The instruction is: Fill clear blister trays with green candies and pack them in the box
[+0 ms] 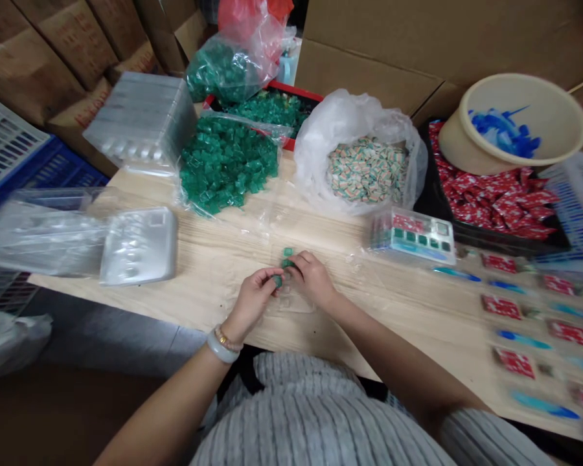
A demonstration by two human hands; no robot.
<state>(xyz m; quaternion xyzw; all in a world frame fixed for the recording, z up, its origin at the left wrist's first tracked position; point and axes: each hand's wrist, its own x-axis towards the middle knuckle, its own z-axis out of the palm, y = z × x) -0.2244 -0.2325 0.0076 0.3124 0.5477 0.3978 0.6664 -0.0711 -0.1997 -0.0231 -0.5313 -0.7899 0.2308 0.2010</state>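
Observation:
A clear plastic blister tray lies on the table in front of me, its row of small square pockets running away from me. My left hand pinches a small green plastic square over the tray's near left side. The fingers of my right hand are closed at another green square in the row, partly covering it. One more green square sits at the far end of the row. Behind my hands spreads a heap of loose green squares on a clear bag.
Stacked clear trays stand on the left. Farther back is a white bag of small printed pieces. At right are a packed tray stack, red packets, a cream bucket holding blue pieces, and rows of filled trays.

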